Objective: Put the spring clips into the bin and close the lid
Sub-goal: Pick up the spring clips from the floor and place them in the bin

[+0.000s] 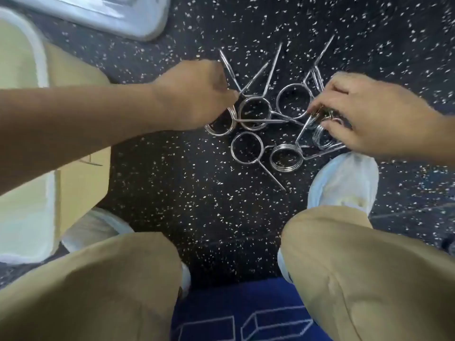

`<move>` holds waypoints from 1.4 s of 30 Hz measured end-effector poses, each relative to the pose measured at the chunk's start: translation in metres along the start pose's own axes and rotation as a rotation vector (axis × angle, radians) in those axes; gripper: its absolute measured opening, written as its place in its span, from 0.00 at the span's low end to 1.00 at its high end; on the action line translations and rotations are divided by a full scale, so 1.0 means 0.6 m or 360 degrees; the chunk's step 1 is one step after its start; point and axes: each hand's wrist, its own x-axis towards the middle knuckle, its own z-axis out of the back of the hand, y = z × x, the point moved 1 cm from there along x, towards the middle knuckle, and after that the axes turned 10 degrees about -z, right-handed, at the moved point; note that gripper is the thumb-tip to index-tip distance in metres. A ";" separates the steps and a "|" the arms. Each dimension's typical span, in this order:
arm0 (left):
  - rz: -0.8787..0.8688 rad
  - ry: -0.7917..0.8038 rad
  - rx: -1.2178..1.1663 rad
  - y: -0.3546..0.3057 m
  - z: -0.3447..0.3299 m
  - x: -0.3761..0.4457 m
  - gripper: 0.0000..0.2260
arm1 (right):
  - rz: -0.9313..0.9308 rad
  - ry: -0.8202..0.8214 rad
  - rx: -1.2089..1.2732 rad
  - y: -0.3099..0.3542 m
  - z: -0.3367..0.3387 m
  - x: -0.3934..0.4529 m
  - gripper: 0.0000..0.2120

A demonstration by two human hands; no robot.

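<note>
Speckled dark floor [209,205] carries roughly six tangled spring clips [253,114]

Both bare forearms reach forward and down from a crouch, with the bent knees [357,274] at the bottom of the view. The left hand [194,94] is curled, knuckles up, its fingers closed together. The right hand [364,114] has its fingers bent and pinched, palm down.
</note>
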 end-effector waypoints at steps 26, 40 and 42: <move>-0.0271 0.0087 0.0208 0.038 0.054 -0.034 0.14 | 0.0859 0.0133 -0.0181 0.097 0.008 0.085 0.15; -0.0181 -0.0498 -0.0551 0.043 0.130 -0.311 0.12 | 0.1090 0.0223 -0.0660 0.160 -0.024 0.076 0.07; -0.0222 -0.0577 -0.0827 0.061 0.115 -0.326 0.12 | 0.1169 0.0323 -0.0801 0.169 -0.033 0.079 0.09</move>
